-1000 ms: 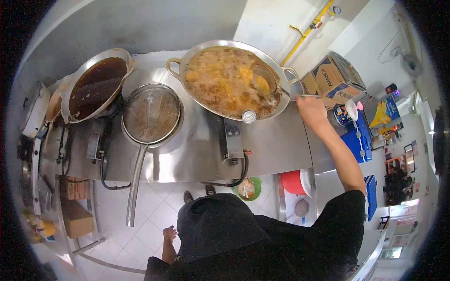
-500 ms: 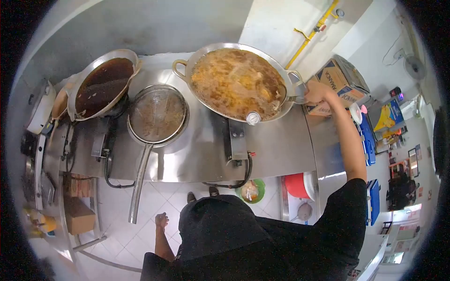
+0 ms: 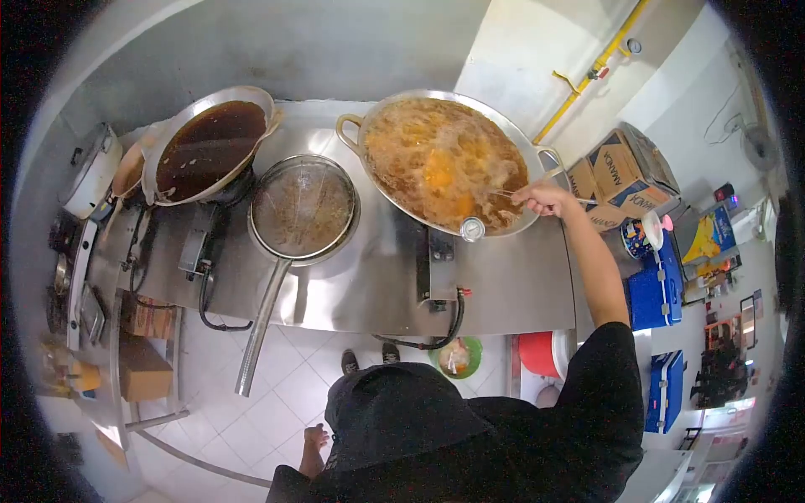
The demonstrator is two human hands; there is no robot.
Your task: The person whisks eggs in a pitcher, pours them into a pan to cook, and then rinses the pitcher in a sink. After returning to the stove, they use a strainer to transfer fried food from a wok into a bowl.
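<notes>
My right hand [image 3: 543, 199] reaches over the right rim of a large steel wok [image 3: 362, 134] and grips a thin metal skewer [image 3: 508, 194] that points left into the bubbling oil. Golden pieces of frying food [image 3: 439, 170] float in that oil. A round thermometer dial [image 3: 472, 228] sits at the wok's front rim. My left hand [image 3: 316, 437] hangs low beside my body over the tiled floor, holding nothing, fingers loosely apart.
A big wire strainer [image 3: 303, 207] with a long handle rests on the steel counter [image 3: 495, 277]. A second wok of dark oil [image 3: 207, 142] stands at the left. Cardboard boxes [image 3: 622, 174], blue coolers [image 3: 656, 289] and a red bucket [image 3: 538, 353] are at the right.
My right hand came away from the wok's right handle and now holds a thin skewer over the oil. The view shifted slightly. My left hand dropped lower.
</notes>
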